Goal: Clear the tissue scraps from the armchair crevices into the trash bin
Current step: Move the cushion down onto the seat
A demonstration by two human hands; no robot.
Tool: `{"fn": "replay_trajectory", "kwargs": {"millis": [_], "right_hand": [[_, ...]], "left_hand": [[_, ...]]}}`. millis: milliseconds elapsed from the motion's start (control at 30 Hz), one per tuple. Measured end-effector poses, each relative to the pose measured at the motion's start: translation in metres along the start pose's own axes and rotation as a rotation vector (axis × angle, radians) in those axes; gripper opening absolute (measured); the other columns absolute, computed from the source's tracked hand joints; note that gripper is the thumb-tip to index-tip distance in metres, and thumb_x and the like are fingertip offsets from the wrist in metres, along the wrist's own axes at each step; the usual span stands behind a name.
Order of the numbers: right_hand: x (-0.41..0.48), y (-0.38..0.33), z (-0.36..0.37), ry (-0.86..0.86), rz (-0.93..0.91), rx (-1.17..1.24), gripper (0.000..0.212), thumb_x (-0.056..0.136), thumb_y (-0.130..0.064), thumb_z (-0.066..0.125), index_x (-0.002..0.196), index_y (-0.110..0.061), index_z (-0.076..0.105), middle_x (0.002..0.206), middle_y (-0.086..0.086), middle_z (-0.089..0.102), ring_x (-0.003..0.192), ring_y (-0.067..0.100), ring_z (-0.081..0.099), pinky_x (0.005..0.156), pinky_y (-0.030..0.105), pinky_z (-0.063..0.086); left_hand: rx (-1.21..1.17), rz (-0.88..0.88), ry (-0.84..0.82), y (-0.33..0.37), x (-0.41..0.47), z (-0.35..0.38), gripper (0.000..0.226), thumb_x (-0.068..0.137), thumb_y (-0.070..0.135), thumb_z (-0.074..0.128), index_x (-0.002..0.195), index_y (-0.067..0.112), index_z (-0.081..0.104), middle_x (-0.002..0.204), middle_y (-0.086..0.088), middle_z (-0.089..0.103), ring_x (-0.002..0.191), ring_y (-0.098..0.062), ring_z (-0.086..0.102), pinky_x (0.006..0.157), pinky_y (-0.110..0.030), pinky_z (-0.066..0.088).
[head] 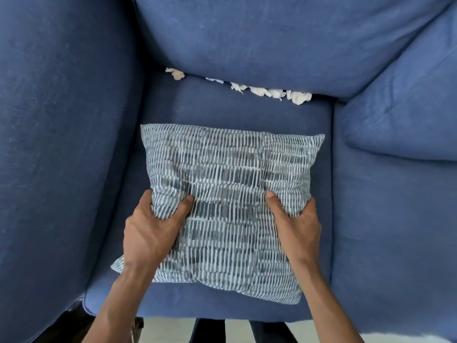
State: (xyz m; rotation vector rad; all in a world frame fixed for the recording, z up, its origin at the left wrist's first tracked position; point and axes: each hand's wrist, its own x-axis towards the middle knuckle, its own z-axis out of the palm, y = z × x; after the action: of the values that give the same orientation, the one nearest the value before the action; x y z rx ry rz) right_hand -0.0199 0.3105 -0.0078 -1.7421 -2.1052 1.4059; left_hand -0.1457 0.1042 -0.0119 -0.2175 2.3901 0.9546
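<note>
A blue armchair (61, 144) fills the view. Several white tissue scraps (269, 92) poke out of the crevice between the seat cushion and the backrest, with one scrap (176, 73) apart at the left end. A square pillow (230, 194) with a blue-and-white dashed pattern lies on the seat. My left hand (153, 226) grips its left edge, thumb on top. My right hand (294, 221) grips its right edge the same way. No trash bin is in view.
Thick armrests rise on both sides of the seat. A loose fold of blue cushion (400, 115) bulges at the right. Pale floor (168, 330) and my dark trouser legs (210, 330) show below the seat's front edge.
</note>
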Motion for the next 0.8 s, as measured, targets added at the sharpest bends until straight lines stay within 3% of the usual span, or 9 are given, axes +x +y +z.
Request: {"fn": "replay_trajectory", "kwargs": {"millis": [100,167,300,467,600,700,800], "right_hand": [[0.0,0.007,0.0,0.017,0.01,-0.033,0.102,0.062,-0.084,0.067,0.139,-0.02,0.048,0.127,-0.006,0.065,0.117,0.018,0.062,0.094,0.04,0.055],[-0.001,0.011,-0.002,0.017,0.017,-0.029,0.099,0.062,-0.083,0.067,0.137,-0.02,0.05,0.125,-0.006,0.066,0.117,0.018,0.062,0.092,0.038,0.055],[-0.005,0.015,-0.004,0.017,0.025,-0.022,0.087,0.068,-0.078,0.068,0.134,-0.024,0.052,0.121,-0.012,0.065,0.112,0.016,0.061,0.098,0.041,0.052],[-0.01,0.025,-0.011,0.01,0.026,-0.008,0.072,0.071,-0.07,0.071,0.127,-0.028,0.057,0.11,-0.017,0.066,0.106,0.014,0.063,0.094,0.039,0.052],[-0.01,0.033,-0.014,-0.003,0.05,-0.036,0.082,0.069,-0.077,0.068,0.133,-0.028,0.055,0.118,-0.011,0.067,0.113,0.02,0.062,0.095,0.038,0.05],[-0.008,0.031,-0.015,-0.024,0.047,-0.059,0.083,0.068,-0.08,0.064,0.13,-0.027,0.053,0.12,-0.008,0.064,0.114,0.021,0.06,0.094,0.038,0.05],[-0.002,0.023,-0.021,0.026,0.017,-0.063,0.093,0.073,-0.078,0.062,0.144,-0.022,0.041,0.14,0.002,0.049,0.129,0.025,0.05,0.103,0.043,0.046]], "left_hand": [[0.019,-0.022,0.007,-0.004,-0.005,0.005,0.08,0.066,0.085,0.061,0.118,0.025,0.059,0.096,0.001,0.073,0.087,-0.026,0.07,0.078,-0.047,0.059],[0.039,-0.031,0.006,-0.006,-0.006,0.008,0.095,0.061,0.091,0.057,0.127,0.023,0.057,0.105,-0.001,0.073,0.093,-0.028,0.07,0.081,-0.048,0.059],[0.034,-0.029,-0.017,-0.005,-0.01,0.006,0.086,0.062,0.09,0.058,0.12,0.028,0.061,0.102,0.002,0.074,0.09,-0.028,0.071,0.078,-0.048,0.06],[0.062,0.026,0.03,-0.004,-0.028,0.008,0.058,0.071,0.079,0.062,0.104,0.031,0.063,0.083,0.009,0.072,0.076,-0.019,0.07,0.071,-0.044,0.06],[0.219,0.054,0.054,-0.005,-0.037,0.007,0.066,0.068,0.09,0.05,0.101,0.034,0.059,0.078,0.007,0.071,0.071,-0.022,0.068,0.068,-0.044,0.059],[0.383,0.089,0.096,-0.003,-0.035,0.002,0.077,0.07,0.093,0.037,0.097,0.023,0.053,0.068,-0.001,0.068,0.063,-0.026,0.065,0.063,-0.042,0.057],[0.463,0.176,0.19,-0.003,-0.026,-0.003,0.097,0.077,0.092,0.021,0.12,0.011,0.052,0.093,-0.014,0.069,0.083,-0.036,0.065,0.075,-0.047,0.055]]}}
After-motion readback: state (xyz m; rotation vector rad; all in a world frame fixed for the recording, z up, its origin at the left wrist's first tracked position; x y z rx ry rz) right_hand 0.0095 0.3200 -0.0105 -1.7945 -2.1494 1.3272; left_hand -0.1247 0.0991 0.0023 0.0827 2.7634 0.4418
